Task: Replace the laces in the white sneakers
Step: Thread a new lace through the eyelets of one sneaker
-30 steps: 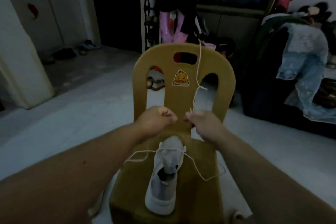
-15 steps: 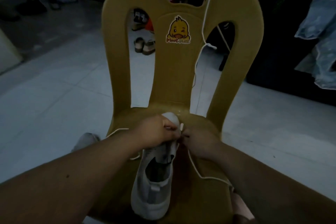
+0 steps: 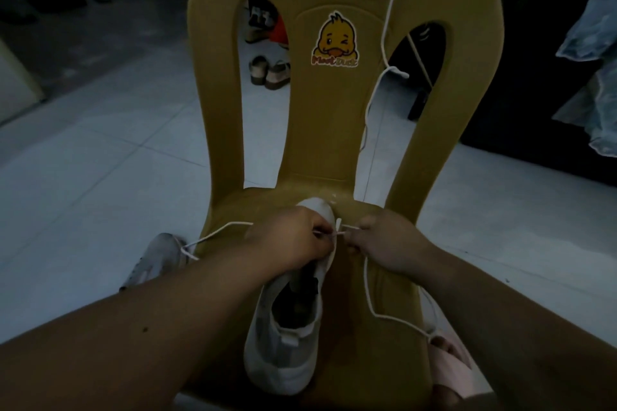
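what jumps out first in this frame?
The left hand and right hand meet at the toe of a white sneaker on the seat of a tan chair, each pinching a white lace that trails off to both sides. A duck sticker stands out on the chair back, a second lace hanging beside it. Left of the chair, a second sneaker lies on the floor.

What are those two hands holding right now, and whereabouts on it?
Both pinch the white lace near the toe of the sneaker: left hand over the shoe, right hand just beside it.
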A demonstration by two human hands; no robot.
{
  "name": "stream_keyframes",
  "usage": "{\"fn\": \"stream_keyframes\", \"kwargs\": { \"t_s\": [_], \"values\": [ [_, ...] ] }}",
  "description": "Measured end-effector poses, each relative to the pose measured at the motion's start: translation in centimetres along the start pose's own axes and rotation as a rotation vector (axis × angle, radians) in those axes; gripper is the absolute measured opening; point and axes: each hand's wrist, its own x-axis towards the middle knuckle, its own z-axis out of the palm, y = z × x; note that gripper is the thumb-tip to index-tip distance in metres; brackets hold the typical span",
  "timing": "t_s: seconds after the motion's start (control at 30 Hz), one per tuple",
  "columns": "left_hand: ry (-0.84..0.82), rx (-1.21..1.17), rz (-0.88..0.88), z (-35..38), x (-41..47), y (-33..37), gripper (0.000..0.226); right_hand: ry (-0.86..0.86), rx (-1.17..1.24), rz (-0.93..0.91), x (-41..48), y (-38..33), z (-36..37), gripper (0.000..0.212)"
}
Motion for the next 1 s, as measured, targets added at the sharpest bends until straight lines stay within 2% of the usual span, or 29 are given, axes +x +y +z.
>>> {"fn": "stream_keyframes", "kwargs": {
  "t_s": [0.07,0.13,0.23,0.3,0.37,0.5,0.57,0.7,0.8,1.0],
  "values": [
    [-0.012,-0.105,-0.002,-0.5,0.0,-0.6,0.036,0.032,0.127,0.053,-0.2,0.0,0.0,0.039],
    [0.025,-0.168,-0.051,-1.6,-0.2,-1.5,0.041,0.126,0.168,0.072,-0.2,-0.1,-0.3,0.038],
    [0.093,-0.154,-0.105,-2.9,-0.8,-3.2,0.025,0.236,0.221,0.051,-0.4,-1.1,-1.3,0.036],
    [0.015,-0.132,-0.139,-2.9,-1.5,-4.0,0.019,0.250,0.178,0.042,-0.3,-2.1,-1.6,0.028],
    [-0.067,-0.136,-0.177,-2.2,-2.2,-4.3,0.025,0.264,0.159,-0.018,-0.2,-3.0,-1.2,0.024],
    [0.016,-0.165,-0.243,-1.2,-3.2,-4.2,0.049,0.163,0.159,-0.030,1.1,-4.3,-0.1,0.028],
    [0.093,-0.161,-0.215,-0.7,-3.5,-4.3,0.046,0.074,0.072,-0.088,1.7,-4.9,0.4,0.029],
    [0.176,-0.236,-0.173,-0.1,-3.6,-5.0,0.029,0.067,-0.005,-0.108,2.7,-5.2,1.1,0.018],
    [0.158,-0.313,-0.173,0.0,-3.3,-5.9,0.024,0.078,-0.102,-0.106,2.9,-5.2,1.7,0.012],
    [0.112,-0.464,-0.150,0.2,-2.9,-6.7,0.025,0.074,-0.292,-0.165,3.0,-4.8,1.9,0.023]
  ]
}}
